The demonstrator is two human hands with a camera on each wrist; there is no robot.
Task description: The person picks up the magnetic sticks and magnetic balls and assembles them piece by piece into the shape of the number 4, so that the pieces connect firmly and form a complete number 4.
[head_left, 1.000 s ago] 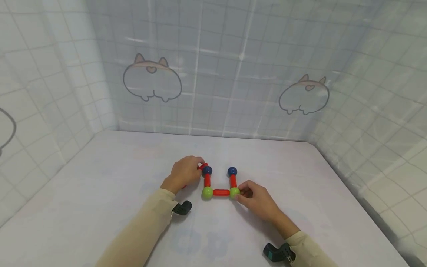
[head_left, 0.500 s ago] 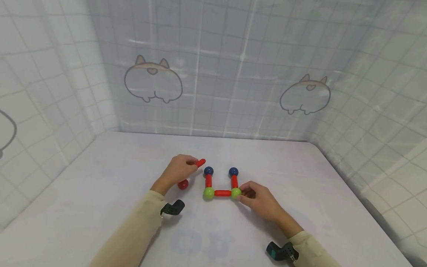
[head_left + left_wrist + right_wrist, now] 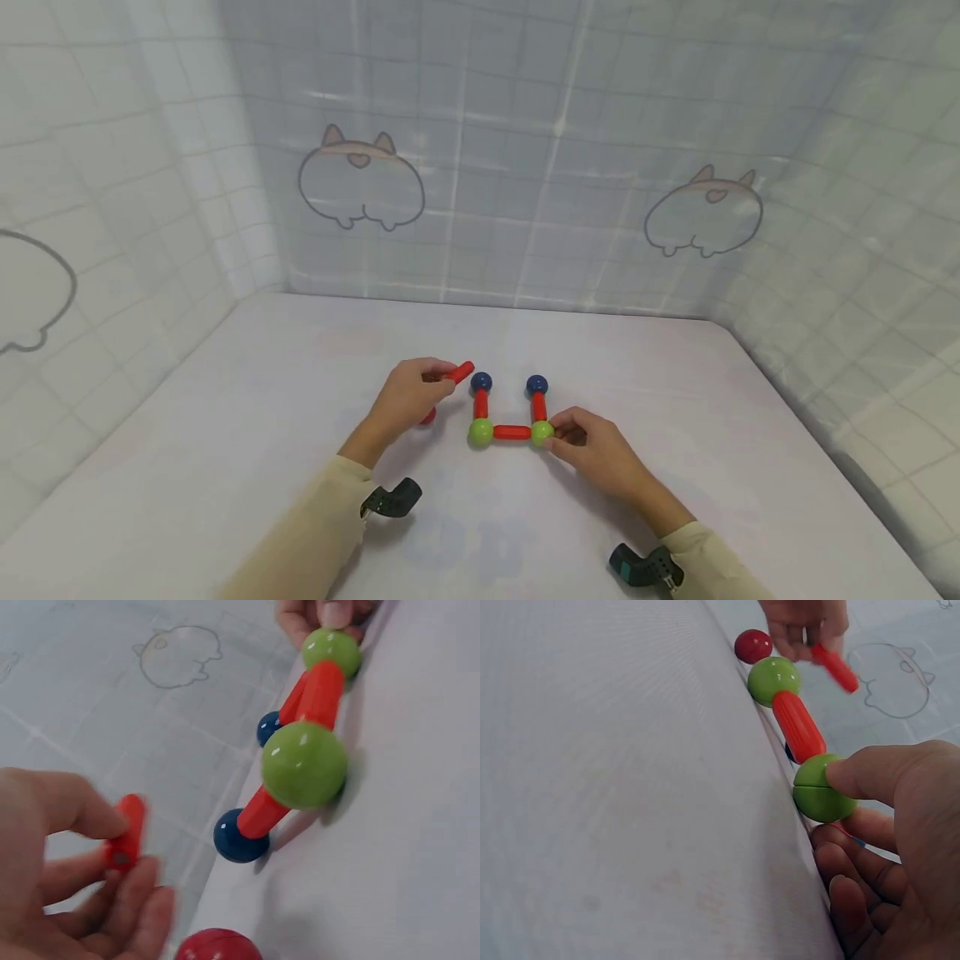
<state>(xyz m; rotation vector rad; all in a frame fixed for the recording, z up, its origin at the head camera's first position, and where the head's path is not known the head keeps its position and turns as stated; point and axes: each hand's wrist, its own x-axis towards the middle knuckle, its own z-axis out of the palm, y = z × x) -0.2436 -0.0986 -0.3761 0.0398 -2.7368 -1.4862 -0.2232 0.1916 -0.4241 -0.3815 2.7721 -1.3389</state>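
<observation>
My left hand [image 3: 407, 398] pinches a short red rod [image 3: 129, 829] between thumb and fingers, its free end pointing up and away, just left of a dark blue ball [image 3: 482, 382]. That ball tops the left arm of a U made of balls and red rods. Green balls form the corners: the left one [image 3: 304, 766] and the right one [image 3: 819, 796], joined by a ribbed red rod [image 3: 512, 432]. A second blue ball [image 3: 537, 384] ends the right arm. Thumb and fingers of my right hand [image 3: 600, 454] hold the right green ball.
A loose red ball [image 3: 428, 417] lies on the white tabletop [image 3: 300, 500], partly hidden behind my left hand. Pale grid-patterned curtains [image 3: 510, 167] with animal drawings close off the back and both sides.
The red rod in my left hand has come away from the left blue ball, uncovering the loose red ball. My right hand stays on its green ball. The head view has shifted slightly.
</observation>
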